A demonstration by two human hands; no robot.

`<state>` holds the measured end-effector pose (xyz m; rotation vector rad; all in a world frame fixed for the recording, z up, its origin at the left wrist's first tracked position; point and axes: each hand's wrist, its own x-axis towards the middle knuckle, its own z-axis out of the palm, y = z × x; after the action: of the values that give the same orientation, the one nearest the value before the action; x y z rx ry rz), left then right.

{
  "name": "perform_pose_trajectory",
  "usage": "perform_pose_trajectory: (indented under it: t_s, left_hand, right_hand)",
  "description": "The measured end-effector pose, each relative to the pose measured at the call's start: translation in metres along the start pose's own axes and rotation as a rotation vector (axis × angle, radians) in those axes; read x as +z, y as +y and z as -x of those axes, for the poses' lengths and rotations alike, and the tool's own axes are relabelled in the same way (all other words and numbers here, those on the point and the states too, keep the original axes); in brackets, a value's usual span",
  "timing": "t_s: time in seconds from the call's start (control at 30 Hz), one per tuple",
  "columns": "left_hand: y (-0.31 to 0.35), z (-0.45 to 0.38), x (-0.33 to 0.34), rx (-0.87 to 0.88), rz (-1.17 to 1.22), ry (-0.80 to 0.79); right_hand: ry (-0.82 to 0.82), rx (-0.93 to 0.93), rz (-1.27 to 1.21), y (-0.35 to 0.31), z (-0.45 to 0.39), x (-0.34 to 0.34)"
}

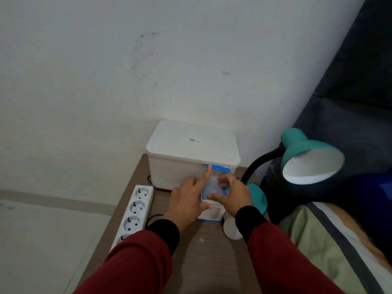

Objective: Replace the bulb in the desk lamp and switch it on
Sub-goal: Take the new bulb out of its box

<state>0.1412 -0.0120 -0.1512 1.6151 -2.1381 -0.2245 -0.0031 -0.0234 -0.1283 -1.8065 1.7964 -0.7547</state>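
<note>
A small white and blue carton (213,214) stands on the wooden side table (203,257), its top flap (220,168) lifted. A whitish bulb (211,188) shows in the carton's open top. My left hand (188,200) steadies the carton's left side, forefinger up against the flap. My right hand (232,193) has thumb and fingers on the bulb. The teal desk lamp (307,158) stands at the right on a black gooseneck, shade facing me, unlit, with no bulb seen inside. Another white bulb (232,230) lies on the table under my right wrist.
A lidded white plastic box (191,153) sits at the table's back against the wall. A white power strip (133,215) with several sockets lies along the left edge. A bed with striped bedding (339,240) and a dark headboard border the table on the right.
</note>
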Motion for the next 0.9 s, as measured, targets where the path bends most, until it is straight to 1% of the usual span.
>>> perform_pose_trajectory:
  t_s: [0.13, 0.23, 0.47, 0.53, 0.63, 0.7, 0.83, 0.9]
  left_hand:
    - [0.002, 0.002, -0.001, -0.004, 0.010, 0.002]
    - [0.003, 0.003, -0.001, -0.007, 0.000, 0.011]
    - [0.005, 0.004, 0.000, -0.026, -0.015, 0.014]
    - [0.006, 0.004, 0.000, -0.032, -0.014, 0.002]
    - [0.007, 0.003, 0.000, -0.044, -0.025, -0.006]
    - [0.007, 0.003, 0.001, -0.043, -0.031, 0.000]
    - [0.008, 0.005, 0.000, -0.053, 0.000, 0.013]
    - [0.009, 0.006, -0.002, -0.051, -0.001, 0.027]
  right_hand:
    - [0.105, -0.054, -0.097, 0.001, 0.011, -0.006]
    - [0.154, -0.105, -0.096, 0.003, 0.021, -0.009]
    - [0.179, -0.205, -0.006, 0.012, 0.038, -0.005]
    - [0.175, -0.201, -0.010, 0.012, 0.041, -0.005]
    - [0.221, -0.116, -0.152, 0.008, 0.046, -0.006]
    - [0.297, -0.049, -0.260, 0.004, 0.050, -0.006]
    - [0.501, 0.018, -0.526, -0.001, 0.056, -0.002]
    - [0.570, 0.070, -0.638, -0.006, 0.058, -0.004]
